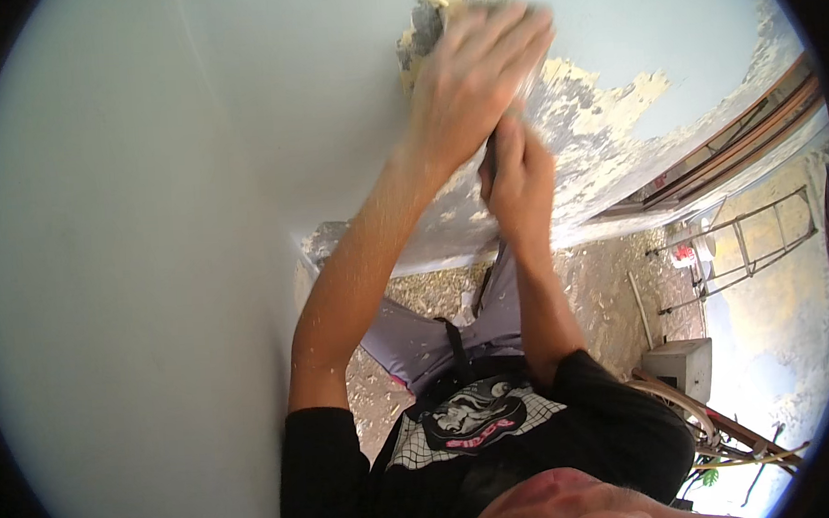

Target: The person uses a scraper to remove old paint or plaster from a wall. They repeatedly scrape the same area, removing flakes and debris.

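My right hand (521, 183) is closed around the dark handle of a hand tool (491, 158), seemingly a scraper. My left hand (475, 80), blurred, lies over the tool's far part with its fingers stretched out, pressing it against the wall. The tool's working edge is mostly hidden under that hand. Around both hands, the pale blue painted wall (627, 16) has a large patch of peeling paint (582, 109), showing cream and grey layers with ragged edges. Fine flecks of debris cling to my left forearm.
A smooth wall (141, 273) stands close on the left, meeting the peeling wall at a corner. Paint flakes litter the ground (430, 291). At right are a window frame (732, 145), a metal ladder (744, 245), buckets (703, 244), a pale box (694, 367) and long wooden pieces (747, 438).
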The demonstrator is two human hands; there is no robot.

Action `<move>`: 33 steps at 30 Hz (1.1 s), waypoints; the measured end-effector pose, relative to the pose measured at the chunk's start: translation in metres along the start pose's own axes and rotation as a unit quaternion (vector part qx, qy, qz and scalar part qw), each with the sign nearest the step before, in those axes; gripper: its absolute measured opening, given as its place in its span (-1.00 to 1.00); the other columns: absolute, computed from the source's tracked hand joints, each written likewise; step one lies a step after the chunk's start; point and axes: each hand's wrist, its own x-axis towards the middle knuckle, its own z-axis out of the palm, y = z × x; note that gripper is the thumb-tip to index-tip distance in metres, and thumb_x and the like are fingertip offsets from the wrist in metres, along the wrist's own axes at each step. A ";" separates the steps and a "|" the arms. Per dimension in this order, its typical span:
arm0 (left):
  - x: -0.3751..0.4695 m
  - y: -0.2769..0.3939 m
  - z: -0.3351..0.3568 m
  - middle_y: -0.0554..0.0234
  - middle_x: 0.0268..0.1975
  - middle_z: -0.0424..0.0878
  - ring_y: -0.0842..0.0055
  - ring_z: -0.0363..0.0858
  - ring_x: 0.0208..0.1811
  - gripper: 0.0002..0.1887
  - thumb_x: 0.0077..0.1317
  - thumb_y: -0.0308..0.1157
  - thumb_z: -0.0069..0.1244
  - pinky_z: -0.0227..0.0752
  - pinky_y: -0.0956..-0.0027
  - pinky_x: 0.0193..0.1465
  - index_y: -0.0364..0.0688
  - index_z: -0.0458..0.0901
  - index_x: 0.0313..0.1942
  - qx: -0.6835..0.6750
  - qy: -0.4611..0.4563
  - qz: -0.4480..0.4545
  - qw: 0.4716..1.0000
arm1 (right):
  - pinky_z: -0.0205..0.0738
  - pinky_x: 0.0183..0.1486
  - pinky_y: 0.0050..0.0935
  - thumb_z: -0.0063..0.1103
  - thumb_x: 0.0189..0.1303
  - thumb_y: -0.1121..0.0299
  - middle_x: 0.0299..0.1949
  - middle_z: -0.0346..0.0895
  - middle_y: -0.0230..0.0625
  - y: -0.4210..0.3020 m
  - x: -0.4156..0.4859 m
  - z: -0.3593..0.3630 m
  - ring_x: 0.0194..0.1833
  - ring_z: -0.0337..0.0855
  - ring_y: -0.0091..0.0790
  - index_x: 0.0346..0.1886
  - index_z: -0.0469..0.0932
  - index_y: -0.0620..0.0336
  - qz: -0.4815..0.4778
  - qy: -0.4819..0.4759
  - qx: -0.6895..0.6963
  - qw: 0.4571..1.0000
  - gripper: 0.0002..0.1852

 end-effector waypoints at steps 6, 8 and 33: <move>-0.015 0.000 0.000 0.47 0.38 0.58 0.49 0.47 0.43 -0.45 0.26 -0.44 0.12 0.24 0.14 0.52 0.05 0.63 0.30 0.029 -0.058 0.002 0.998 | 0.28 -0.51 -0.46 -0.15 0.62 0.20 -0.61 0.39 -0.36 -0.007 -0.008 0.002 -0.58 0.41 -0.61 0.04 0.60 0.43 0.029 -0.010 0.017 0.999 -0.56; -0.001 -0.001 0.007 0.47 0.39 0.58 0.49 0.47 0.44 -0.44 0.25 -0.45 0.13 0.24 0.15 0.53 0.05 0.62 0.30 0.018 -0.037 0.001 0.999 | 0.27 -0.50 -0.46 -0.16 0.62 0.20 -0.62 0.39 -0.35 -0.002 -0.003 -0.002 -0.58 0.42 -0.57 0.09 0.59 0.42 0.014 -0.007 0.014 1.000 -0.56; 0.010 -0.017 -0.022 0.47 0.35 0.62 0.45 0.50 0.40 -0.55 0.31 -0.40 0.10 0.30 0.16 0.43 0.00 0.68 0.23 -0.049 -0.017 -0.032 0.998 | 0.38 -0.44 -0.25 -0.06 0.58 0.20 -0.59 0.50 -0.02 -0.018 0.009 0.012 -0.53 0.58 -0.32 -0.05 0.63 0.40 -0.008 -0.011 -0.025 1.000 -0.60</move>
